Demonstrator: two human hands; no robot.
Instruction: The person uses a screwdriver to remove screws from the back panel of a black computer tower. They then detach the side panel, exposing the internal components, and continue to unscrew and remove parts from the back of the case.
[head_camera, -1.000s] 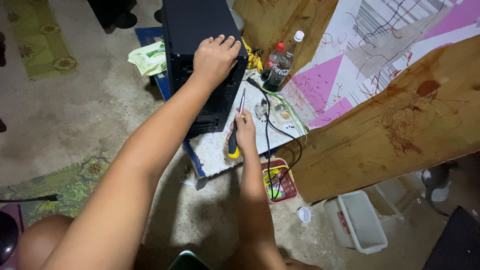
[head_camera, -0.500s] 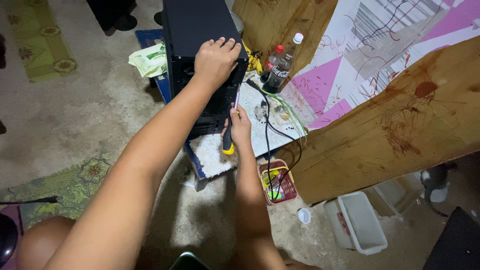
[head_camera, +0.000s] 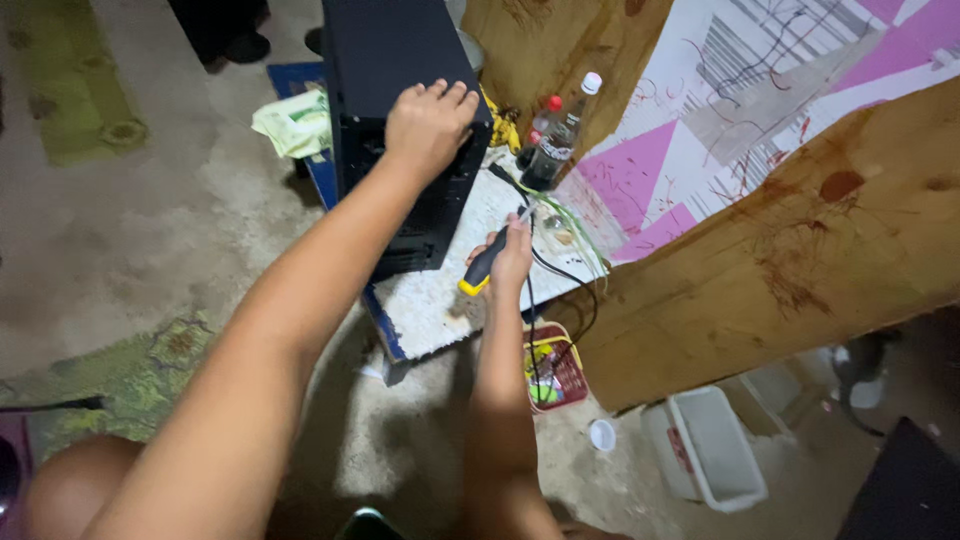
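The left hand (head_camera: 428, 125) lies palm-down on the top edge of the black computer case (head_camera: 395, 110), fingers spread flat rather than closed round it. At five o'clock from it, the right hand (head_camera: 510, 255) has its grip closed on a screwdriver (head_camera: 482, 268) with a black and yellow handle, over the white table (head_camera: 430, 300). Two dark bottles (head_camera: 550, 150) stand at one o'clock from the screwdriver.

Green-white pkg (head_camera: 293, 124) left of PC case (head_camera: 395, 60)

Left hand (head_camera: 428, 125) flat, right hand (head_camera: 512, 255) seemingly fisted
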